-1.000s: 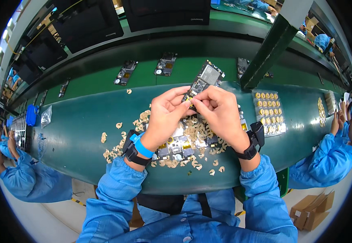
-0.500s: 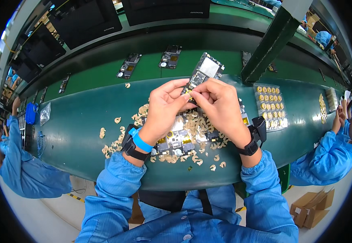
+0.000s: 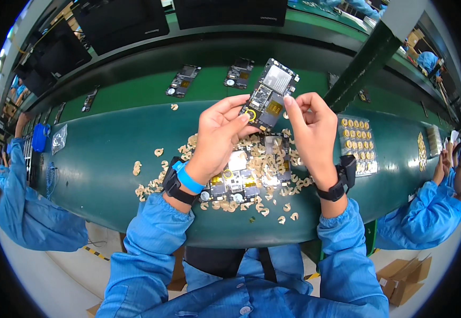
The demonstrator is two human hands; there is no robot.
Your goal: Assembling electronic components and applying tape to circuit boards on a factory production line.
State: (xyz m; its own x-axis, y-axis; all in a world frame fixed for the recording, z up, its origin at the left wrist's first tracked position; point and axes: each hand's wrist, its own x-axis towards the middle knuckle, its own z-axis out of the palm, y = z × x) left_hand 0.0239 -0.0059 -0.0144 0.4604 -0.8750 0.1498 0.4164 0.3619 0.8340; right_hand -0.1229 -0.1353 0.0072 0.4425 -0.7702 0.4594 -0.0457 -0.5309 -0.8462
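Note:
My left hand (image 3: 217, 135) grips a dark circuit board (image 3: 275, 79) by its lower left edge, thumb on top. The board is tilted and raised over the table. A yellow ring-shaped part (image 3: 251, 114) lies on its lower left corner, beside my left thumb tip. My right hand (image 3: 315, 130) is at the board's right edge, thumb and forefinger apart, with nothing visible between them. Whether its thumb touches the board, I cannot tell. Beneath my hands, more circuit boards (image 3: 236, 183) lie among a heap of small cream C-shaped pieces (image 3: 265, 165).
A clear tray (image 3: 357, 143) of round yellow parts lies on the right. Circuit boards (image 3: 184, 80) rest on the green strip behind. A green post (image 3: 363, 69) rises at the back right. Co-workers in blue sit at the left (image 3: 29, 206) and right (image 3: 418, 212). Dark monitors (image 3: 122, 24) stand behind.
My right hand has drawn away from the yellow ring to the right, its pinch now loosened. The board has turned more face-up, and the ring on it shows fully.

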